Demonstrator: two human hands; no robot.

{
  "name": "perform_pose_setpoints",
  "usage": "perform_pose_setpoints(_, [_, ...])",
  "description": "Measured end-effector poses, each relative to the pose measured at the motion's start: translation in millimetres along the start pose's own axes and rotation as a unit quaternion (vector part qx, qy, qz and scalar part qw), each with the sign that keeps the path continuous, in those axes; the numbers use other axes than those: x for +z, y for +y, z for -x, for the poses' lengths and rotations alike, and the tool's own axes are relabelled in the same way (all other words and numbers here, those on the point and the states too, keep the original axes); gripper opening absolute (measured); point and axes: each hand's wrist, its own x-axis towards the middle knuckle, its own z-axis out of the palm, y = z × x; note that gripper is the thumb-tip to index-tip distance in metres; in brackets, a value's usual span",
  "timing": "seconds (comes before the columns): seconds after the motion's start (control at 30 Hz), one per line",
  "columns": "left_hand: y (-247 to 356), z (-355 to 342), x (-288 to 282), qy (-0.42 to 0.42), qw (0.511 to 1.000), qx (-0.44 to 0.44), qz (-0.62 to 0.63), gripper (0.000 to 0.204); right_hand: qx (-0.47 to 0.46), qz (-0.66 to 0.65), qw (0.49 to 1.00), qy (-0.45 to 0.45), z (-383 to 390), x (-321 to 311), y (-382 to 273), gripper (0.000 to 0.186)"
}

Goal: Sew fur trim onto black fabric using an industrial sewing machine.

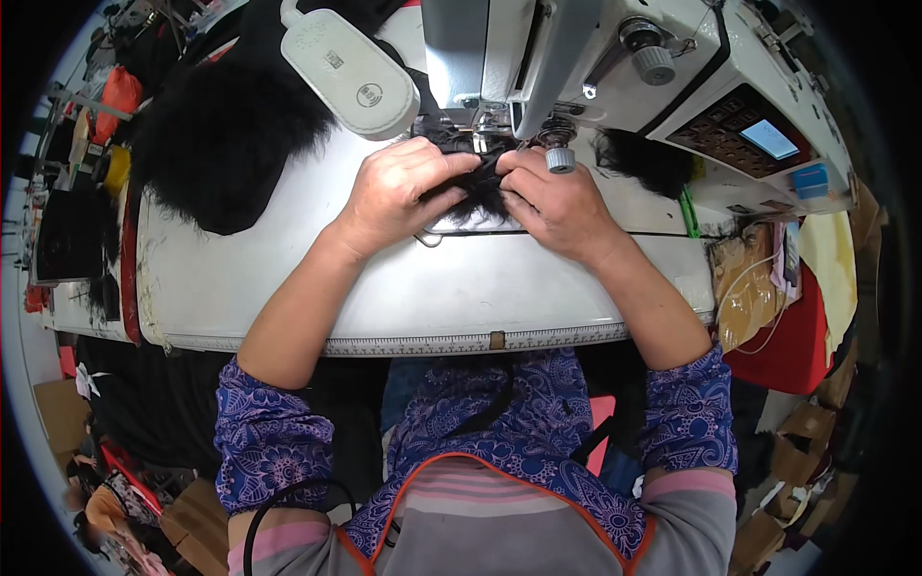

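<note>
Fur pile (221, 134), black, shaggy and rounded, is being borne by the smooth white tabletop (423, 298) at the left — whether it is awaiting stitching cannot be told; rightward, a smaller black fur piece (478, 204) is being pinched on its left side by the thumb and fingers of the left hand (389, 187), under the needle area of the hard-cased sewing machine (687, 29); its opposite side is being gripped by the right hand (562, 202), the two hands being held apart; stitching is seemingly being carried out partway — finished and remaining lengths are being hidden by tufted hair and fingers; farther right, a loose, fluffy black scrap (648, 163) is being left unheld near a slim green tool (690, 213).
</note>
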Motion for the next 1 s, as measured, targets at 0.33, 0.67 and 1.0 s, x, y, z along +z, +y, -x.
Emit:
perform_pose_setpoints(0.33, [-1,3,4,0.005,0.998,0.062,-0.018,0.027,-0.027,-0.018,0.999,-0.006,-2,3,4,0.022])
perform_pose_setpoints(0.67, [1,1,4,-0.016,0.993,0.114,-0.032,0.026,-0.053,0.001,0.998,-0.021,1,-5,0,0.023])
perform_pose_setpoints(1.0, [-10,-1,6,-0.024,0.999,-0.021,-0.018,0.013,-0.046,0.089,0.995,0.006,-2,3,5,0.022])
